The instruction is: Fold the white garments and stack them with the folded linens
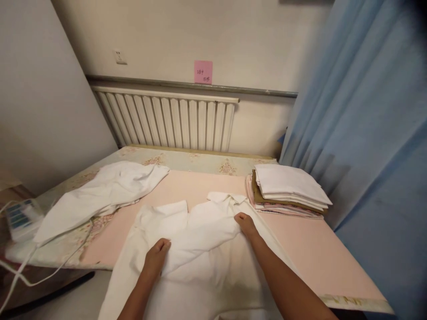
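Observation:
A white shirt (pixel 200 249) lies spread over the pink pad (pixel 300 244) on the table, its collar toward the far side and its lower part hanging over the near edge. My left hand (pixel 156 258) is closed on a fold of the shirt's cloth near the middle. My right hand (pixel 246 223) is closed on the cloth just below the collar, at the right shoulder. Both forearms reach in from the bottom of the view.
A second white garment (pixel 100 195) lies crumpled at the left of the table. A stack of folded clothes (pixel 287 189) sits at the right rear. A white device with a cable (pixel 22 218) is at the far left. A radiator (pixel 167 118) stands behind, a blue curtain (pixel 367 133) at right.

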Demonstrator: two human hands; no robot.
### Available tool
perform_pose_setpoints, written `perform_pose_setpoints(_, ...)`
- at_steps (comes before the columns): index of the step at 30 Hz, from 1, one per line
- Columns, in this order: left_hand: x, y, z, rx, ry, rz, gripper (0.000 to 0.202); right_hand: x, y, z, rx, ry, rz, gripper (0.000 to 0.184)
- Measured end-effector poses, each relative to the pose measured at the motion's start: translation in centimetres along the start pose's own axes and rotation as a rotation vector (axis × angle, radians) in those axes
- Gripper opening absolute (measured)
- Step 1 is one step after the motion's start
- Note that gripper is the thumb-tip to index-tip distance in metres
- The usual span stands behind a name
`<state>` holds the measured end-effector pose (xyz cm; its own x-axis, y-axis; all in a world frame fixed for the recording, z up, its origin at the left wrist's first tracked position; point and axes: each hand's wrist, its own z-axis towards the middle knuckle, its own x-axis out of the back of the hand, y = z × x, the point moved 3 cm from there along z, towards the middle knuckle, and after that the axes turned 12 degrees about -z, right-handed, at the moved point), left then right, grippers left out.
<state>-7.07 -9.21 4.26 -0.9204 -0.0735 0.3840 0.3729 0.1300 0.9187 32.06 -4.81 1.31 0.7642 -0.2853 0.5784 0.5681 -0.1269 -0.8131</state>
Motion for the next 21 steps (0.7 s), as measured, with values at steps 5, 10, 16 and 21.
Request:
perform_pose_setpoints(5, 0.0, -0.3, -0.2, 0.01, 0.017, 0.004, 0.027, -0.2, 0.4, 0.4, -0.019, 0.023, -0.035, 0.022)
perform_pose_setpoints(10, 0.0, -1.0, 0.0, 0.001, 0.025, 0.027, 0.026, -0.2, 0.6, 0.6, -0.038, 0.043, -0.046, 0.022)
perform_pose_setpoints(16, -0.1, -1.2, 0.2, 0.001, 0.008, 0.048, 0.027, -0.1, 0.5, 0.5, -0.041, 0.023, -0.019, 0.023)
perform_pose_setpoints(21, -0.3, -1.1, 1.2, -0.035, -0.08, 0.105, 0.027, 0.4, 0.1, 0.1, -0.015, -0.049, 0.01, 0.024)
